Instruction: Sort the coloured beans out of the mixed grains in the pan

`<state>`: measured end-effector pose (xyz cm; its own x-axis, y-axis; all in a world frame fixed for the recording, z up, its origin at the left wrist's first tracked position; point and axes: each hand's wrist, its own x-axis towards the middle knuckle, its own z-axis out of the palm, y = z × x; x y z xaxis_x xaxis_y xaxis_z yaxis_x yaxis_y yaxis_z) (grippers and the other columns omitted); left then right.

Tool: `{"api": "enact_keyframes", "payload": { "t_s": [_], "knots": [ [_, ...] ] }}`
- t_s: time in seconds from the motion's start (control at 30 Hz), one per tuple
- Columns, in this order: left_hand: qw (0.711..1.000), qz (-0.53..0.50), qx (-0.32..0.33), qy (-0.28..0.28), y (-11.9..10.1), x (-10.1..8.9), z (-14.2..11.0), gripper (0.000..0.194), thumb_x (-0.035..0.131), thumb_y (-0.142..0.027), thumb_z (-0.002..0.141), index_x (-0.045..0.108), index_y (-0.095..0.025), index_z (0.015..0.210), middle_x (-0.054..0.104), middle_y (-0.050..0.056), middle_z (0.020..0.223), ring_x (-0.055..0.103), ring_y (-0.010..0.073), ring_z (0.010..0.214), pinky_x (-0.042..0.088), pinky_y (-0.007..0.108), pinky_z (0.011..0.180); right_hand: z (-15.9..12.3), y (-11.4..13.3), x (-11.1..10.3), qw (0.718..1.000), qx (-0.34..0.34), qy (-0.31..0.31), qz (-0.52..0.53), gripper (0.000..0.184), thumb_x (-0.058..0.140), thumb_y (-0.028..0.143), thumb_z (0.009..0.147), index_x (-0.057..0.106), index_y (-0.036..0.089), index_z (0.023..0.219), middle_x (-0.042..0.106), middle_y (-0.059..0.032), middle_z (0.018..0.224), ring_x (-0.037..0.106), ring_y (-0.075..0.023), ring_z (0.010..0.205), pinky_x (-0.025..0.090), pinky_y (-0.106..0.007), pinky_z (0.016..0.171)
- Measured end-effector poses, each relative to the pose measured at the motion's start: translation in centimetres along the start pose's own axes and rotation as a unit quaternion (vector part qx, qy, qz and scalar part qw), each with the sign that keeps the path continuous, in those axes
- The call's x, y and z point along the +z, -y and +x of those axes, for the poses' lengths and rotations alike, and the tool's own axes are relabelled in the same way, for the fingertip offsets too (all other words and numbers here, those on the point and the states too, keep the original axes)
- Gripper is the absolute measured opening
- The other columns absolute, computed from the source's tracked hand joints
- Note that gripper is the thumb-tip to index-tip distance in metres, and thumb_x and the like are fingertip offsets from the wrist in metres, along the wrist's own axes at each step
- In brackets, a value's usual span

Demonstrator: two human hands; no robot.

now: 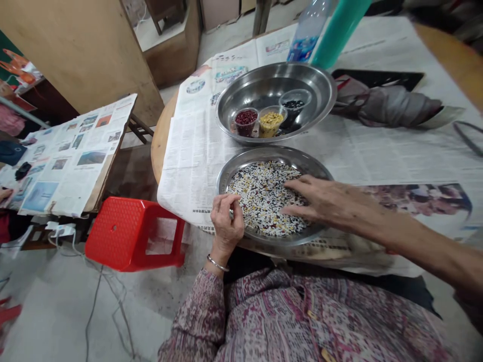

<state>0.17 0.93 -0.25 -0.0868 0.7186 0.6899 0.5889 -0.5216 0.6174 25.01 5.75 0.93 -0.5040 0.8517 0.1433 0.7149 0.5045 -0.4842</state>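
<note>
Head view: grains (260,198) in tray (300,158) at worktop (184,166) edge, likely for reach. Right hand (320,197) spread open over them; left hand (227,217) curled at tray, grip unclear. Cups (246,122) in basin (260,83), probably against spills.

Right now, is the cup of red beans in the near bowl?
No, the cup sits in the far bowl, beyond the near bowl of mixed grains.

In soft, rather dim indoor light, the larger steel basin (260,84) carries glare, while shadow darkens the floor (126,173) beside the stool (115,234). My right hand (311,198) looks slightly blurred; the wide lens leans the bottle (306,37) outward toward the edge.
</note>
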Motion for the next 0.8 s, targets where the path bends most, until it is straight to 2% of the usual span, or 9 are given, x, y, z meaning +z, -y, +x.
{"api": "enact_keyframes", "payload": {
  "t_s": [0.1, 0.17, 0.27, 0.37, 0.43, 0.5, 0.63, 0.7, 0.8],
  "knots": [
    [1.000, -0.004, 0.003, -0.003, 0.0, 0.0, 0.0, 0.016, 0.051, -0.012, 0.099, 0.065, -0.019, 0.103, 0.068, 0.006, 0.092, 0.064, 0.0168, 0.093, 0.055, 0.031, 0.084, -1.8, 1.0, 0.8, 0.999, -0.016, 0.029, -0.008, 0.037, 0.067, 0.048, 0.089, 0.061, 0.024, 0.116, 0.066, -0.0141, 0.108, 0.065, -0.0296, 0.087, 0.050, -0.040, 0.073],
    [1.000, -0.003, 0.003, -0.004, 0.0, 0.0, 0.0, 0.016, 0.050, -0.013, 0.100, 0.065, -0.019, 0.103, 0.068, 0.005, 0.092, 0.064, 0.0170, 0.092, 0.055, 0.032, 0.085, -2.0, 1.8, 1.7, 0.998, -0.040, 0.040, 0.023, 0.031, 0.064, 0.040, 0.091, 0.060, 0.024, 0.117, 0.066, -0.0124, 0.109, 0.066, -0.0284, 0.092, 0.052, -0.039, 0.078],
    [1.000, 0.002, 0.000, -0.002, -0.1, 0.0, 0.1, 0.017, 0.050, -0.014, 0.100, 0.065, -0.019, 0.103, 0.068, 0.005, 0.092, 0.065, 0.0173, 0.093, 0.055, 0.032, 0.085, -0.7, 3.1, 3.0, 0.995, -0.059, 0.027, 0.070, 0.023, 0.054, 0.022, 0.091, 0.062, 0.023, 0.113, 0.068, -0.0093, 0.106, 0.066, -0.0252, 0.096, 0.053, -0.039, 0.083],
    [1.000, 0.011, -0.005, -0.004, -0.1, -0.1, 0.2, 0.016, 0.049, -0.015, 0.101, 0.065, -0.019, 0.102, 0.068, 0.005, 0.093, 0.065, 0.0171, 0.092, 0.055, 0.032, 0.084, 1.8, 4.8, 3.5, 0.991, -0.077, 0.026, 0.102, 0.022, 0.051, 0.013, 0.087, 0.066, 0.022, 0.101, 0.070, -0.0067, 0.096, 0.066, -0.0214, 0.087, 0.052, -0.036, 0.081],
    [1.000, 0.018, -0.006, -0.009, -0.2, -0.1, 0.2, 0.016, 0.049, -0.016, 0.102, 0.065, -0.018, 0.101, 0.068, 0.006, 0.093, 0.064, 0.0169, 0.091, 0.055, 0.032, 0.084, 3.2, 5.9, 3.3, 0.988, -0.112, 0.038, 0.097, 0.020, 0.051, 0.013, 0.089, 0.068, 0.021, 0.096, 0.070, -0.0076, 0.095, 0.063, -0.0210, 0.086, 0.051, -0.036, 0.080],
    [1.000, 0.022, -0.010, -0.014, -0.3, -0.1, 0.2, 0.016, 0.048, -0.017, 0.103, 0.064, -0.018, 0.101, 0.068, 0.006, 0.093, 0.064, 0.0170, 0.091, 0.054, 0.032, 0.084, 4.1, 6.7, 2.9, 0.980, -0.180, 0.059, 0.066, 0.016, 0.054, 0.017, 0.090, 0.069, 0.020, 0.094, 0.069, -0.0092, 0.098, 0.061, -0.0230, 0.092, 0.050, -0.037, 0.082],
    [0.999, 0.022, -0.020, -0.017, -0.2, -0.1, 0.0, 0.018, 0.046, -0.018, 0.104, 0.064, -0.018, 0.104, 0.068, 0.007, 0.096, 0.064, 0.0172, 0.092, 0.054, 0.032, 0.084, 4.7, 7.0, 2.9, 0.948, -0.307, 0.084, 0.008, 0.017, 0.063, 0.017, 0.085, 0.071, 0.019, 0.100, 0.069, -0.0102, 0.109, 0.056, -0.0267, 0.106, 0.047, -0.044, 0.094],
    [0.999, 0.019, -0.020, -0.020, -0.1, -0.1, 0.0, 0.018, 0.047, -0.019, 0.104, 0.064, -0.018, 0.104, 0.068, 0.007, 0.097, 0.065, 0.0175, 0.093, 0.054, 0.032, 0.084, 5.2, 6.5, 3.2, 0.941, -0.332, 0.067, -0.012, 0.016, 0.062, 0.017, 0.087, 0.071, 0.019, 0.100, 0.069, -0.0105, 0.117, 0.054, -0.0268, 0.111, 0.044, -0.046, 0.098],
    [0.999, 0.018, -0.014, -0.023, -0.1, 0.0, 0.0, 0.017, 0.047, -0.018, 0.103, 0.064, -0.018, 0.103, 0.068, 0.007, 0.096, 0.065, 0.0176, 0.093, 0.054, 0.032, 0.084, 6.8, 5.6, 3.8, 0.940, -0.337, 0.030, -0.044, 0.018, 0.055, 0.021, 0.095, 0.072, 0.019, 0.102, 0.069, -0.0108, 0.119, 0.055, -0.0261, 0.113, 0.043, -0.046, 0.098]
  ]
}}
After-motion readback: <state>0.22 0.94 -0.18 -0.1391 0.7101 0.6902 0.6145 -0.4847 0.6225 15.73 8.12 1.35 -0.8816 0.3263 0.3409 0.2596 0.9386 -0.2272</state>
